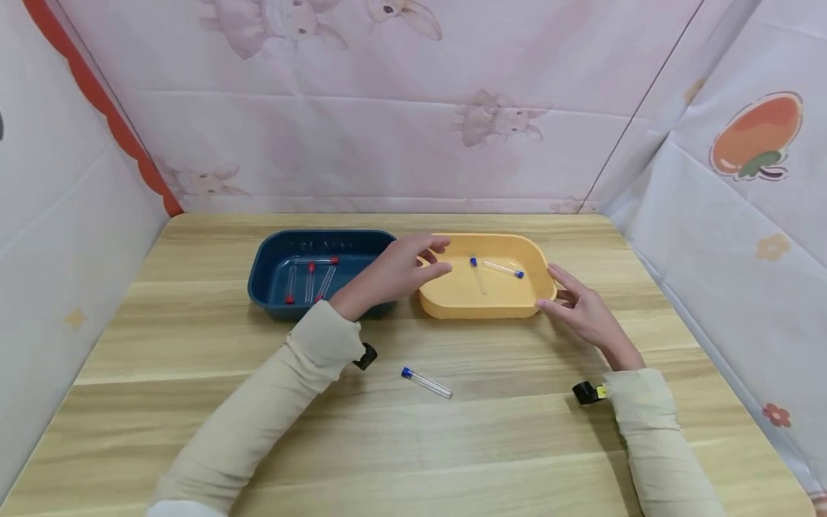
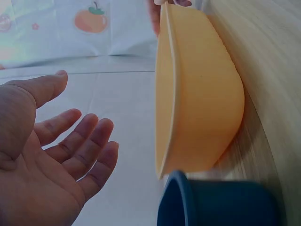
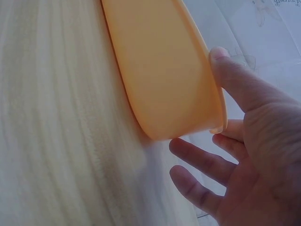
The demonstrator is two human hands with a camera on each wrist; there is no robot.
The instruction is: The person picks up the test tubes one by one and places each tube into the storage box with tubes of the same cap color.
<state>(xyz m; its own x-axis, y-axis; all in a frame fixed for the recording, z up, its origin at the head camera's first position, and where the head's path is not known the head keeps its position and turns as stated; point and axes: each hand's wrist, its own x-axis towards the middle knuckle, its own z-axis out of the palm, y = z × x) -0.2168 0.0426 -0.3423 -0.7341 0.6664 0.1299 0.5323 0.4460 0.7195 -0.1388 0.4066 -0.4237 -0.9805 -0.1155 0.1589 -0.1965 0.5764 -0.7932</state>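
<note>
My left hand (image 1: 405, 269) hovers over the left end of the yellow bin (image 1: 478, 311), its fingers spread and nothing between them. In the left wrist view, that hand (image 2: 66, 155) shows apart from the bin's rim. My right hand (image 1: 584, 312) holds the bin's right end, thumb and fingers around the rim; the right wrist view shows the thumb (image 3: 235, 77) against the rim. Inside the bin lie two clear test tubes with blue caps, one upright in view (image 1: 479, 276), one slanted (image 1: 504, 269). A third blue-capped test tube (image 1: 427, 383) lies on the table in front.
Left of the yellow bin stands a dark blue bin (image 1: 258, 291) with several red-capped test tubes (image 1: 311, 281) in it, partly behind my left forearm. Both bins stand towards the back of the wooden table (image 1: 504, 445). Printed cloth walls (image 1: 362, 158) enclose the back and sides.
</note>
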